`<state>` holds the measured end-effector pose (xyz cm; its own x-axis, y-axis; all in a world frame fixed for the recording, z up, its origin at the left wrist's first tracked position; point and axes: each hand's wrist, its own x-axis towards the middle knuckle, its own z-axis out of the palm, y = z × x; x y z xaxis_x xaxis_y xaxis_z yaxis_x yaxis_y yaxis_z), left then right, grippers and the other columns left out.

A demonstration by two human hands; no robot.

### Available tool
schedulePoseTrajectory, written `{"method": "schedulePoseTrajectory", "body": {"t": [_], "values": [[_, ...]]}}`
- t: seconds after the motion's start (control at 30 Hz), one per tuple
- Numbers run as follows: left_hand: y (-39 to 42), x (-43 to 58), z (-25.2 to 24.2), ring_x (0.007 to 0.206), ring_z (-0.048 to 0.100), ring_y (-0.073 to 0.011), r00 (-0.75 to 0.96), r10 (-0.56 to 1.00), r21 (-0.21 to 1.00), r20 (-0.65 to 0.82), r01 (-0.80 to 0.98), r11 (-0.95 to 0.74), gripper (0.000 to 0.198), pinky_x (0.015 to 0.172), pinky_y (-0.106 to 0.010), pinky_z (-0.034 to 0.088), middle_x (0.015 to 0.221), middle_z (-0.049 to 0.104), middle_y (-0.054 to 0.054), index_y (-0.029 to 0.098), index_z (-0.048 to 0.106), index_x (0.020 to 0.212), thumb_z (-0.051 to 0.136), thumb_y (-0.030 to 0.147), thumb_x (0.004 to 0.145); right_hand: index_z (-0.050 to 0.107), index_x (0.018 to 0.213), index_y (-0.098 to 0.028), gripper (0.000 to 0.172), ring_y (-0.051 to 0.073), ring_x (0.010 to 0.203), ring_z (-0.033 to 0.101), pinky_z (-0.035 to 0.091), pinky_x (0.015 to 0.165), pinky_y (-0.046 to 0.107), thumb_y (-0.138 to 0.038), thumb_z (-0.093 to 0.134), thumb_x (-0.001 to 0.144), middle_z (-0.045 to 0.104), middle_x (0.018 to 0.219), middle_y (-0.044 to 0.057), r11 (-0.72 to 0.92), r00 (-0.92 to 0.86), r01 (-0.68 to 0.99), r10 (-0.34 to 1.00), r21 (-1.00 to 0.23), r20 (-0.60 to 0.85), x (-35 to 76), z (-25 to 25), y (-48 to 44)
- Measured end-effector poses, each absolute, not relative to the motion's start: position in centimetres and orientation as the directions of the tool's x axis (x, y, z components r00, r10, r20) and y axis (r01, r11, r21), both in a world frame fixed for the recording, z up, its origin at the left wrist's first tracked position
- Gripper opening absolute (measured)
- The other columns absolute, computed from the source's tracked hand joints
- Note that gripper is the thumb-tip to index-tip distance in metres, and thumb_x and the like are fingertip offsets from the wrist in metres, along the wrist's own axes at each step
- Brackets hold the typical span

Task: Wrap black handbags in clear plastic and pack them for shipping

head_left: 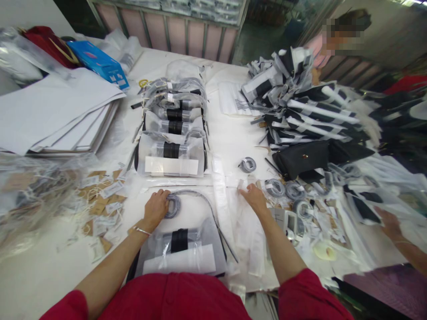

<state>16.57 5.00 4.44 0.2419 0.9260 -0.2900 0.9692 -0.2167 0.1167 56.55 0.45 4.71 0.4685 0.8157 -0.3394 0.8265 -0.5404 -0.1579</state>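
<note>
My left hand [156,206] is closed on a coiled strap [174,207] in grey wrapping. The strap's loose end curves right and down over a black bag packed in translucent plastic [180,242], which lies in front of me with a white paper strip [180,261] across it. On the right, my right hand [255,198] has thumb and finger pinched at the top of a clear narrow plastic sleeve [240,189]. More such sleeves [255,240] lie below it. Another coiled strap [247,165] rests just beyond that hand.
A row of packed bags [171,150] stands ahead. Tags [103,195] and stacked white sheets [66,111] lie left, near a blue box [96,62]. To the right are a black bag [300,158], a heap of wrapped bags [310,115], and a co-worker's hand [388,222]. Another person stands behind the heap.
</note>
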Motion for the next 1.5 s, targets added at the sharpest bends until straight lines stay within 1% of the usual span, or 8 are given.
{"method": "schedulePoseTrajectory", "body": {"t": [0.27, 0.4, 0.57, 0.73, 1.0, 1.17, 1.33, 1.5], "values": [[4.9, 16.5, 4.1, 0.100, 0.055, -0.0233, 0.234, 0.932, 0.104, -0.275, 0.971, -0.213, 0.028, 0.084, -0.032, 0.046, 0.108, 0.060, -0.006, 0.021, 0.058, 0.115, 0.047, 0.017, 0.089, 0.057, 0.099, -0.018, 0.019, 0.020, 0.084, 0.065, 0.045, 0.073, 0.028, -0.020, 0.056, 0.081, 0.067, 0.086, 0.006, -0.653, 0.583, 0.738, 0.744, -0.170, -0.325, 56.4, 2.8, 2.0], [4.8, 16.4, 3.8, 0.099, 0.055, -0.0232, 0.252, 0.932, 0.121, -0.260, 0.966, -0.227, 0.027, 0.085, -0.032, 0.046, 0.107, 0.059, -0.006, 0.021, 0.059, 0.113, 0.047, 0.018, 0.090, 0.055, 0.108, -0.016, 0.026, 0.024, 0.092, 0.063, 0.044, 0.077, 0.031, -0.018, 0.052, 0.082, 0.065, 0.096, 0.010, -0.674, 0.632, 0.730, 0.729, -0.114, -0.262, 59.0, 4.6, 0.5], [4.9, 16.3, 3.9, 0.100, 0.055, -0.0240, 0.249, 0.932, 0.124, -0.264, 0.967, -0.223, 0.028, 0.085, -0.033, 0.046, 0.107, 0.059, -0.007, 0.020, 0.058, 0.115, 0.047, 0.017, 0.089, 0.054, 0.114, -0.017, 0.031, 0.027, 0.108, 0.054, 0.040, 0.088, 0.035, -0.020, 0.055, 0.084, 0.059, 0.113, 0.013, -0.466, 0.465, 0.884, 0.884, -0.027, -0.046, 59.3, 6.0, 1.0], [4.9, 16.4, 4.0, 0.100, 0.055, -0.0237, 0.246, 0.931, 0.123, -0.269, 0.968, -0.221, 0.028, 0.084, -0.033, 0.047, 0.108, 0.059, -0.007, 0.021, 0.058, 0.114, 0.047, 0.018, 0.089, 0.054, 0.117, -0.022, 0.040, 0.026, 0.115, 0.050, 0.037, 0.094, 0.035, -0.020, 0.066, 0.079, 0.058, 0.120, 0.010, -0.182, 0.159, 0.982, 0.944, -0.052, -0.288, 57.1, 4.7, 4.7], [4.9, 16.4, 3.6, 0.099, 0.055, -0.0241, 0.234, 0.937, 0.132, -0.261, 0.970, -0.205, 0.029, 0.083, -0.033, 0.047, 0.107, 0.059, -0.007, 0.020, 0.059, 0.115, 0.047, 0.017, 0.089, 0.058, 0.108, -0.017, 0.058, 0.024, 0.093, 0.060, 0.042, 0.071, 0.027, -0.025, 0.082, 0.057, 0.063, 0.107, 0.010, -0.271, 0.217, 0.961, 0.850, -0.046, -0.480, 58.2, 3.8, 6.7], [4.7, 16.3, 3.7, 0.100, 0.054, -0.0235, 0.229, 0.937, 0.140, -0.266, 0.970, -0.197, 0.028, 0.087, -0.034, 0.046, 0.108, 0.059, -0.007, 0.022, 0.059, 0.114, 0.046, 0.017, 0.090, 0.068, 0.088, -0.020, 0.014, 0.019, 0.085, 0.064, 0.043, 0.070, 0.024, -0.024, 0.064, 0.075, 0.069, 0.085, 0.003, -0.310, 0.203, 0.941, 0.840, -0.138, -0.503, 60.5, 4.3, 5.3], [4.7, 16.3, 3.4, 0.100, 0.054, -0.0241, 0.237, 0.938, 0.145, -0.252, 0.968, -0.205, 0.028, 0.086, -0.034, 0.046, 0.109, 0.059, -0.007, 0.022, 0.058, 0.114, 0.047, 0.017, 0.089, 0.069, 0.109, -0.022, 0.039, 0.019, 0.092, 0.066, 0.047, 0.077, 0.026, -0.032, 0.035, 0.093, 0.073, 0.099, 0.005, -0.387, 0.257, 0.896, 0.852, -0.219, -0.456, 63.4, 6.5, 3.2], [4.8, 16.3, 3.5, 0.100, 0.054, -0.0240, 0.234, 0.935, 0.141, -0.267, 0.969, -0.203, 0.028, 0.085, -0.034, 0.046, 0.108, 0.059, -0.007, 0.021, 0.057, 0.115, 0.046, 0.018, 0.090, 0.061, 0.127, -0.018, 0.044, 0.029, 0.110, 0.059, 0.042, 0.091, 0.039, -0.018, 0.048, 0.085, 0.064, 0.122, 0.016, -0.422, 0.435, 0.900, 0.885, 0.108, -0.167, 63.7, 8.3, 1.1]]}}
